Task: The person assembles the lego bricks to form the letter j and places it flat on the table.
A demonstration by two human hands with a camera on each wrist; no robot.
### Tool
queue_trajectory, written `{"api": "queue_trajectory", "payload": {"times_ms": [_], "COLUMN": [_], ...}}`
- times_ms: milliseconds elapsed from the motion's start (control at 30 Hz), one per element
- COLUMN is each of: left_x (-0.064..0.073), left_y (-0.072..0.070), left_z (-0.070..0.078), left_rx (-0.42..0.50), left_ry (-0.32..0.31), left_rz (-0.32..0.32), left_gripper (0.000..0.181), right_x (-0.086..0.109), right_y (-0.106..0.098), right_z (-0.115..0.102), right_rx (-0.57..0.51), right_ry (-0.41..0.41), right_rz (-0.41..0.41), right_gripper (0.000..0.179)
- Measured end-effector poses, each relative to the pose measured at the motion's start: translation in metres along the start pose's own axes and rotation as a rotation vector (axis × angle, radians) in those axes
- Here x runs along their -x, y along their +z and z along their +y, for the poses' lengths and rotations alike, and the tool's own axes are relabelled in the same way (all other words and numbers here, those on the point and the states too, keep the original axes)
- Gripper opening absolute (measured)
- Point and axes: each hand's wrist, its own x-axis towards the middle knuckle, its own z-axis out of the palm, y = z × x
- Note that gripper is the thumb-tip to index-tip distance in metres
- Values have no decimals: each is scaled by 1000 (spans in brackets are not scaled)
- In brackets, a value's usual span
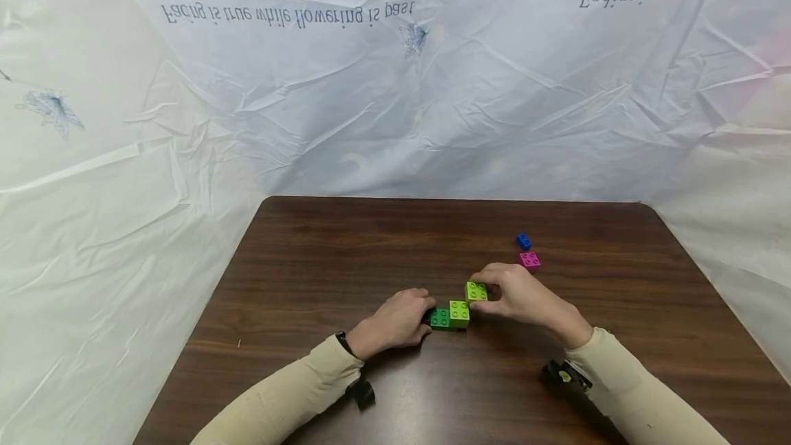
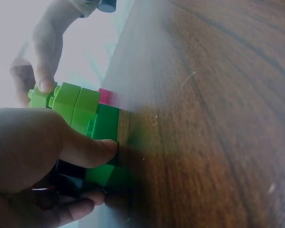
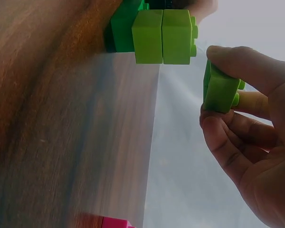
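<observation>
My right hand (image 1: 524, 295) pinches a lime green toy brick (image 1: 476, 292) between thumb and fingers. In the right wrist view that lime brick (image 3: 222, 90) is held apart from the stack, its studs facing the palm. Two more lime bricks (image 3: 162, 37) sit one on the other at the right end of a dark green brick base (image 1: 440, 318). Around the left end of this base my left hand (image 1: 397, 319) curls, its thumb (image 2: 97, 151) on the side. A black brick (image 2: 68, 178) shows under the left hand, partly hidden by it.
A magenta brick (image 1: 529, 260) and a smaller blue brick (image 1: 523, 241) lie beyond the right hand. The dark wooden table (image 1: 346, 246) has rounded far corners. White printed sheeting (image 1: 395, 101) hangs behind it and at both sides.
</observation>
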Motion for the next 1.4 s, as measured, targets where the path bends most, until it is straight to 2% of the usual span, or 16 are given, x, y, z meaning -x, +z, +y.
{"api": "queue_trajectory", "payload": {"times_ms": [533,933,1400], "left_x": [0,0,0], "left_y": [3,1,3], "left_z": [0,0,0], "left_rx": [27,10,10], "left_ry": [-10,-2,-3], "left_rz": [-9,-5,-2], "left_gripper": [25,27,26], "right_x": [-1,-1,-1], "right_y": [10,12,15], "right_z": [-7,-11,-15], "right_rx": [-21,-30,-36], "right_ry": [3,16,-9], "right_rz": [-22,-33,-35], "right_gripper": [34,34,33]}}
